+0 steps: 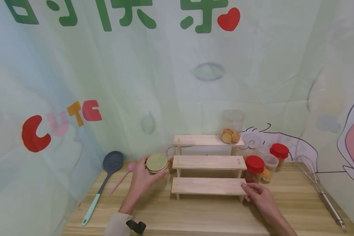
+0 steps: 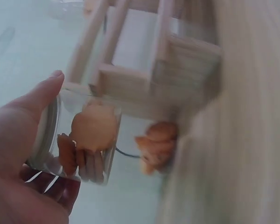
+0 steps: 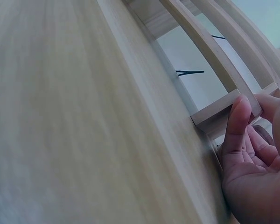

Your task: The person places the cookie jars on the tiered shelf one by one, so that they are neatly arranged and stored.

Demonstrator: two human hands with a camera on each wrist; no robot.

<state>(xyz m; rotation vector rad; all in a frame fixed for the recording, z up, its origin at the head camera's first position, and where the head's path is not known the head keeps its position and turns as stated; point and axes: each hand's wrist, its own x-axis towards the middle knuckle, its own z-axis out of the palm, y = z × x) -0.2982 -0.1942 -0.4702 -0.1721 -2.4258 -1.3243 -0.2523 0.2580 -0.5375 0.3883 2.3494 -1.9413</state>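
My left hand (image 1: 142,181) grips a clear jar with a gold lid (image 1: 156,162), just left of the wooden step rack (image 1: 207,186). In the left wrist view the jar (image 2: 94,130) lies sideways in the picture, cookies inside, thumb on one side and fingers on the other. Behind it, more cookies (image 2: 156,145) show low by the rack. My right hand (image 1: 262,200) pinches the right end of the rack's lowest step; the right wrist view shows the thumb (image 3: 238,119) against that corner. On the top step, at its right end, stands a clear jar (image 1: 232,126) with cookies.
Right of the rack stand a red-lidded jar (image 1: 254,167), a clear tub (image 1: 268,165) and another red-lidded jar (image 1: 279,152). A whisk (image 1: 323,193) lies at the far right. A slotted spatula (image 1: 106,178) and a pink spoon (image 1: 122,178) lie left. A printed curtain (image 1: 165,82) hangs behind.
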